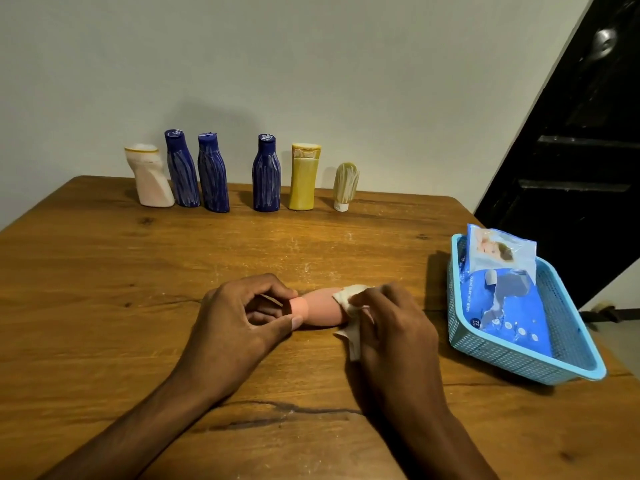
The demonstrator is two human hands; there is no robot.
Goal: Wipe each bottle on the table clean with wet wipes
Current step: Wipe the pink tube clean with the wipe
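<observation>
The left hand pinches the cap end of a peach-pink bottle between thumb and curled fingers, holding it on its side low over the wooden table. The right hand grips a white wet wipe wrapped around the bottle's other end, fingers folded over the cloth, with a loose corner of the wipe hanging down toward the tabletop. Both forearms come in from the near edge, and bare wood lies to the left of the hands and between them and the back row.

Along the far edge, close to the wall, six smeared bottles stand upright: a white bottle at the left, two dark blue bottles just beside it, then a gap, a third dark blue bottle, a yellow bottle, and a small pale-green bottle standing on its white cap.

At the right, a light blue plastic basket sits near the table's right edge, well apart from the right hand. A blue pack of baby wet wipes lies in it, one end propped on the basket's far rim. Beyond that edge stands a dark door.
</observation>
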